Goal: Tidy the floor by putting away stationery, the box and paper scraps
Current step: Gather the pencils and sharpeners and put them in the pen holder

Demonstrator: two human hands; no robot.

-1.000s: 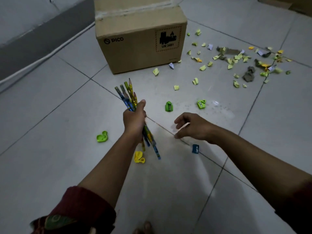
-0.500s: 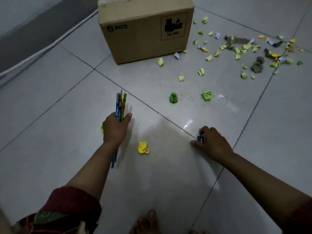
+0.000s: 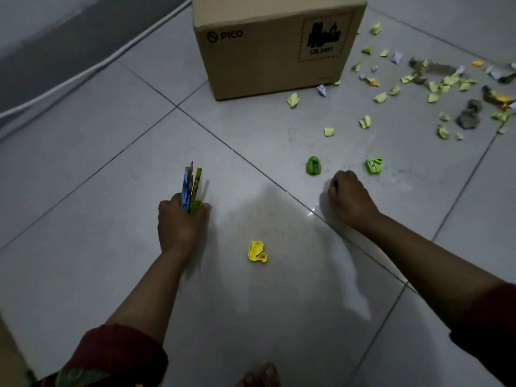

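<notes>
My left hand [image 3: 181,222] grips a bundle of blue and green pencils [image 3: 191,185] that points up and away, close to the floor; a small green piece [image 3: 197,204] shows by the thumb. My right hand [image 3: 349,196] is curled into a fist just above the floor, and the small blue sharpener it covered is out of sight inside it. Two green sharpeners [image 3: 313,165] [image 3: 374,165] lie just beyond the right hand. A yellow sharpener [image 3: 257,252] lies between my arms. The cardboard box [image 3: 279,51] stands at the back. Paper scraps [image 3: 435,88] lie scattered to its right.
A white cable [image 3: 83,71] runs along the dark wall base at the left. Grey crumpled pieces [image 3: 469,114] lie among the scraps. My bare toes [image 3: 259,375] show at the bottom edge. The floor is pale tile.
The right hand closed over the blue sharpener and moved forward toward the green sharpeners. The left hand lowered with the pencils onto the green piece, which no longer lies on the floor.
</notes>
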